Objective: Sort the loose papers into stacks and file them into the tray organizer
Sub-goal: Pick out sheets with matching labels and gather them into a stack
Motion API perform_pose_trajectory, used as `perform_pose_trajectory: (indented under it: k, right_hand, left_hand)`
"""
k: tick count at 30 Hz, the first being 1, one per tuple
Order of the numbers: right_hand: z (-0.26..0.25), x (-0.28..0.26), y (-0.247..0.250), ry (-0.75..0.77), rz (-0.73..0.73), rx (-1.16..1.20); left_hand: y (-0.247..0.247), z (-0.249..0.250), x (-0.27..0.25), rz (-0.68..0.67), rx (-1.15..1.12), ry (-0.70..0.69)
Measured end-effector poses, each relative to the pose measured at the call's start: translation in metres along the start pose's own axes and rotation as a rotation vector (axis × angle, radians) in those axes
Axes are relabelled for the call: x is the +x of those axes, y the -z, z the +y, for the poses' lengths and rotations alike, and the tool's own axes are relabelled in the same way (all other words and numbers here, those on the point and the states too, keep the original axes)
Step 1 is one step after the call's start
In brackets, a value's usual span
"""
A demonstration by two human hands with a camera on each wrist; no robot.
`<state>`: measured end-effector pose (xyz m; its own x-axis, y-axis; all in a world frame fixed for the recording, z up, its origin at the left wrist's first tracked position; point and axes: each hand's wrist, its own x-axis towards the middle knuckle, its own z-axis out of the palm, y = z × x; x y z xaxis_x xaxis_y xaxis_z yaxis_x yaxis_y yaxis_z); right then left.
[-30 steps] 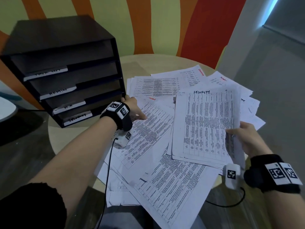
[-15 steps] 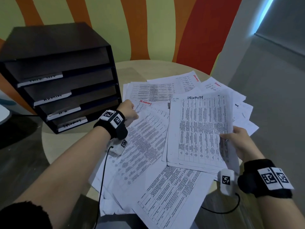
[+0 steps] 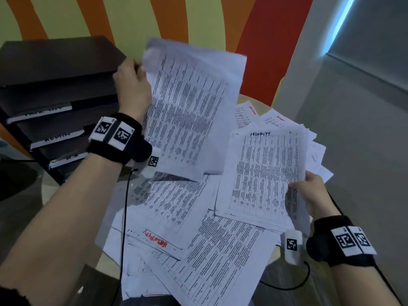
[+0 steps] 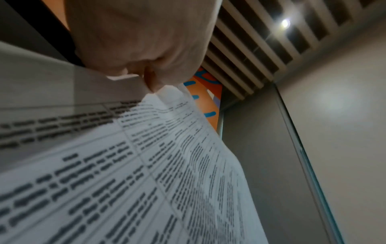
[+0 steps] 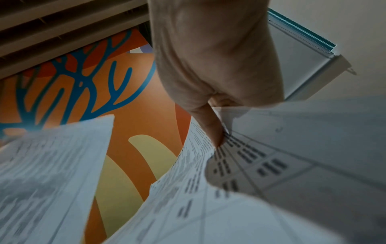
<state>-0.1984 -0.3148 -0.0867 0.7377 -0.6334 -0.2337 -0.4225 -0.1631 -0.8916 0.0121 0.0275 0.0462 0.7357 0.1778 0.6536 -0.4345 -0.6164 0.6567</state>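
My left hand (image 3: 134,71) pinches the top left edge of a printed sheet (image 3: 189,107) and holds it up in the air, in front of the black tray organizer (image 3: 55,89). The left wrist view shows the same sheet (image 4: 146,173) hanging from that hand (image 4: 150,82). My right hand (image 3: 306,186) grips the right edge of a stack headed SECURITY (image 3: 265,173); its thumb lies on top (image 5: 213,127). Loose printed papers (image 3: 198,250) lie spread over the round table, one marked in red (image 3: 154,238).
The organizer stands at the table's left with several labelled shelves (image 3: 39,112). A striped orange, green and red wall (image 3: 198,21) rises behind. Grey floor (image 3: 364,151) lies to the right. A cable (image 3: 124,217) hangs from my left wrist.
My left hand has lifted a sheet off the pile, up from the table to the height of the organizer's top. The right hand keeps its grip on the SECURITY stack.
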Motion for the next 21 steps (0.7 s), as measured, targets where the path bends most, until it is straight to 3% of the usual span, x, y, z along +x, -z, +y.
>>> perform_pose_trajectory:
  k: [5, 7, 10, 14, 18, 21]
  right_hand:
    - [-0.008, -0.002, -0.003, 0.038, -0.042, 0.036]
    - [-0.014, -0.007, -0.006, 0.062, -0.073, 0.078]
    - [-0.023, -0.016, -0.011, 0.079, -0.124, 0.155]
    - [-0.026, -0.021, -0.021, 0.071, -0.205, 0.234]
    - [-0.02, -0.014, -0.025, 0.037, -0.221, 0.266]
    - [-0.012, -0.009, -0.026, 0.106, -0.203, 0.143]
  left_hand:
    - [-0.019, 0.014, -0.018, -0.174, -0.065, 0.133]
    - [-0.036, 0.017, -0.037, -0.27, -0.122, 0.233]
    - [-0.066, 0.014, -0.073, -0.395, -0.175, 0.493]
    - [-0.101, 0.005, -0.115, -0.572, -0.177, 0.667]
    - [-0.119, 0.002, -0.137, -0.581, -0.254, 0.752]
    - [-0.118, 0.0, -0.139, -0.657, -0.279, 0.695]
